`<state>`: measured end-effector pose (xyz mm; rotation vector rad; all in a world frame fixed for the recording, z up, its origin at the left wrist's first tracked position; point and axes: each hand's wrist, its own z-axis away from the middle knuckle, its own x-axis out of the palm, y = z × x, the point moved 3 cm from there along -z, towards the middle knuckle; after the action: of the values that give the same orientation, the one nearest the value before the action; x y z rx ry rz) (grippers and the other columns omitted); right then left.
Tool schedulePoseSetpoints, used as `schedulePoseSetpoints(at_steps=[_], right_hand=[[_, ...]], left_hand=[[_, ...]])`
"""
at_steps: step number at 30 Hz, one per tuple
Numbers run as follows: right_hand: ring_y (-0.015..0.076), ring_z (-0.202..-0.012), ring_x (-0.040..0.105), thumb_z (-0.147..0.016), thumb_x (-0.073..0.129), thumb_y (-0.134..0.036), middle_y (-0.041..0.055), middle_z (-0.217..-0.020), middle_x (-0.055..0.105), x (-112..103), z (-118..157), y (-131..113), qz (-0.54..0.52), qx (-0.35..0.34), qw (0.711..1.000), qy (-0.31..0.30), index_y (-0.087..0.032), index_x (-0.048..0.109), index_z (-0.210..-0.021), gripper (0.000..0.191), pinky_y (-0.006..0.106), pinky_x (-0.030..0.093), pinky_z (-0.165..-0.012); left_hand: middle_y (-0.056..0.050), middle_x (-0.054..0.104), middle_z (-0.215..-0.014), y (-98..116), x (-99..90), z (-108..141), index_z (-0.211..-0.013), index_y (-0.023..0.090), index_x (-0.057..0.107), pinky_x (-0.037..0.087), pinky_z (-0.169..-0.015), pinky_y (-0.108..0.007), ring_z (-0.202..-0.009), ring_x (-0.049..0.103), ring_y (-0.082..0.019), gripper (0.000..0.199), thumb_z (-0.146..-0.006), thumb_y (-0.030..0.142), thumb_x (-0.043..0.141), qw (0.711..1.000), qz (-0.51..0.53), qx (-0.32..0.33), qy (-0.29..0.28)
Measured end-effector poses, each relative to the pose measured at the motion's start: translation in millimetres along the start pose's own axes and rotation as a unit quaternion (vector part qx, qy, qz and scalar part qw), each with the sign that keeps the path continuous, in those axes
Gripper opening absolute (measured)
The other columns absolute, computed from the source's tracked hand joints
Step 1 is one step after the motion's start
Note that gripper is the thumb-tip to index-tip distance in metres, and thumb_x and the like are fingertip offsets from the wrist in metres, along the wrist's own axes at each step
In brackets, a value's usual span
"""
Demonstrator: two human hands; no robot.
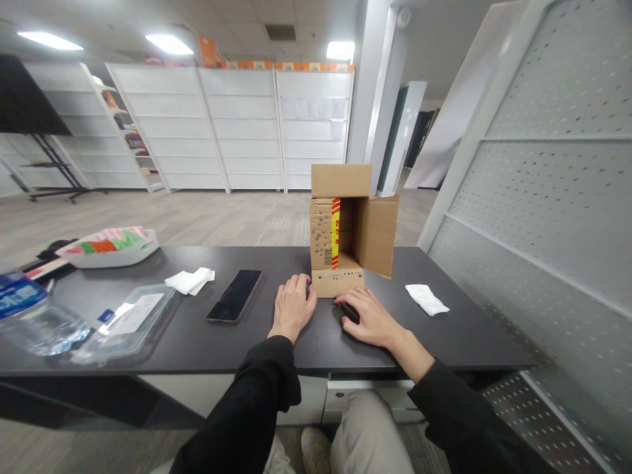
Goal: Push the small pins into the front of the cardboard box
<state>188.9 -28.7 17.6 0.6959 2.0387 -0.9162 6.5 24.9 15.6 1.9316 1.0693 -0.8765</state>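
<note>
- A cardboard box (322, 230) stands upright beyond the left hand (295, 303) and right hand (365, 316), blocking the way forward; its side flap (384, 237) juts right over the desk (259, 319).
- Between the hands, a narrow gap ends at the lower flap (338, 284).
- A lane of desktop separates phone (236, 296) and left hand.
- A bottle (37, 316), clear case (112, 345) and white basket (116, 257) crowd the left end.
</note>
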Motion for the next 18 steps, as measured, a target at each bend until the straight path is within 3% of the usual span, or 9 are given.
schedulePoseSetpoints(at_steps=[12, 18], right_hand=[[0.0247, -0.101, 0.058, -0.079, 0.061, -0.017, 0.0065, -0.107, 0.071, 3.3, -0.7, 2.3, 0.013, 0.005, 1.0, -0.002, -0.022, 0.065, -0.109, 0.031, 0.039, 0.041, -0.088], [0.0237, -0.098, 0.06, -0.091, 0.056, -0.023, 0.0063, -0.102, 0.072, 3.0, -2.5, 3.1, 0.018, 0.004, 1.0, 0.004, -0.022, 0.066, -0.105, 0.018, 0.04, 0.042, -0.087]], left_hand=[[-0.006, 0.066, -0.1, 0.2, -0.8, -0.1, -0.103, 0.021, 0.057, 0.042, -0.082, -0.033, -0.095, 0.063, -0.021, 0.016, -0.093, 0.025, 0.046, 1.0, 0.0, -0.004, -0.004], [-0.006, 0.066, -0.101, -0.1, 0.1, 0.1, -0.104, 0.021, 0.056, 0.043, -0.082, -0.034, -0.096, 0.063, -0.021, 0.016, -0.093, 0.025, 0.046, 1.0, -0.001, -0.004, -0.005]])
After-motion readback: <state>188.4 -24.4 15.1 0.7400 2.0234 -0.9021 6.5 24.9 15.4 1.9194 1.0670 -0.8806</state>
